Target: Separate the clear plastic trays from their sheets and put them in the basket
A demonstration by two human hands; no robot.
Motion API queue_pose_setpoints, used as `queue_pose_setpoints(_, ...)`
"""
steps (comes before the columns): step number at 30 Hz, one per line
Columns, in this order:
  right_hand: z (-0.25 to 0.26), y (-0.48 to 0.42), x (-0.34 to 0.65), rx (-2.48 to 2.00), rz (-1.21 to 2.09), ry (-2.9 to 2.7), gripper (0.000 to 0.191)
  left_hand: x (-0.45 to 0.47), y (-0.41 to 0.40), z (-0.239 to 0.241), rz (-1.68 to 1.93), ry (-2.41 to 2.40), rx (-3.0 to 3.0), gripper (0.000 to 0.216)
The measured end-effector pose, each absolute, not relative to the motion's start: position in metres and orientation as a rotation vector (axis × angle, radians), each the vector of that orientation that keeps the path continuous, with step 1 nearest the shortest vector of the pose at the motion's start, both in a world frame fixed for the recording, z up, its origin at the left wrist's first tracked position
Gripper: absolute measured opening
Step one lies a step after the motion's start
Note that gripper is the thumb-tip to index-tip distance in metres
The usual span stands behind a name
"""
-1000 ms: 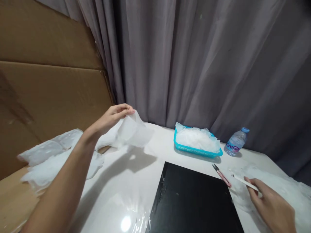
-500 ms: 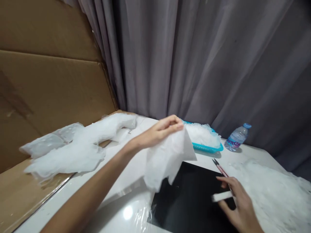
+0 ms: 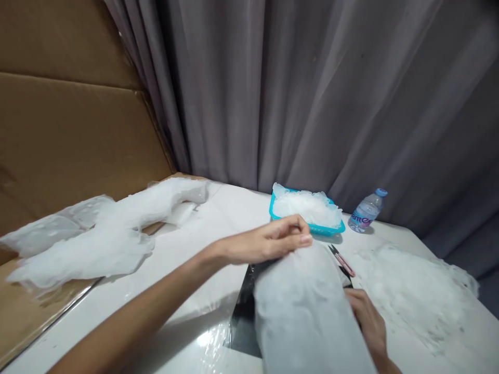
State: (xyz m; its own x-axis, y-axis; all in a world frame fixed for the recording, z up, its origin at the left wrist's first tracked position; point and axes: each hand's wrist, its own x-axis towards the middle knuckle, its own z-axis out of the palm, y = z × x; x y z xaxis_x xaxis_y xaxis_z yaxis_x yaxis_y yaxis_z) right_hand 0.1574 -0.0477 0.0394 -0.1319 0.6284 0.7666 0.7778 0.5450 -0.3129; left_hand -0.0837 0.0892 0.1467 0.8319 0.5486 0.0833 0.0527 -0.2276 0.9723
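My left hand [image 3: 273,241] pinches the far edge of a thin white sheet [image 3: 307,306]. That sheet lies spread over a black board [image 3: 244,314] on the white table [image 3: 195,249]. My right hand [image 3: 366,322] rests at the sheet's right edge, its fingers partly tucked under the material, so I cannot see what it holds. Small pink-handled snips [image 3: 343,261] lie just beyond the board, between the two hands and the basket.
A turquoise basket [image 3: 307,226] heaped with white pieces stands at the back beside a small water bottle [image 3: 364,212]. A pile of white sheets [image 3: 101,234] lies on the left against brown cardboard [image 3: 66,135]. More white material [image 3: 409,291] covers the right. Grey curtain behind.
My left hand carried the white sheet from the left pile across to the black board and laid it down. My right hand moved in to the sheet's right edge.
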Motion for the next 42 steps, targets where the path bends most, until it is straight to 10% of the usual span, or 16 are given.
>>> queue_pose_setpoints(9, -0.022, 0.005, 0.178, -1.197, -0.097, -2.043, 0.011, -0.13, 0.15, 0.104, 0.239, 1.082, 2.413, 0.022)
queue_pose_setpoints(14, -0.024, 0.003, 0.177, -1.151, 0.023, -2.281, 0.051, -0.119, 0.125, 0.09, -0.243, 0.997, 2.385, 0.05)
queue_pose_setpoints(18, -0.021, 0.004, 0.176, -1.086, 0.048, -2.378, 0.044, -0.107, 0.113, 0.079, -0.443, 1.091, 2.488, 0.042)
queue_pose_setpoints(30, -0.009, 0.007, 0.187, -1.12, -0.082, -2.049, 0.013, -0.135, 0.14, 0.131, -0.105, 0.907, 2.387, 0.004)
queue_pose_setpoints(42, 0.05, 0.001, 0.182, -1.387, 0.094, -1.393, 0.027, -0.124, 0.095, 0.177, 0.732, 1.26, 2.604, 0.027)
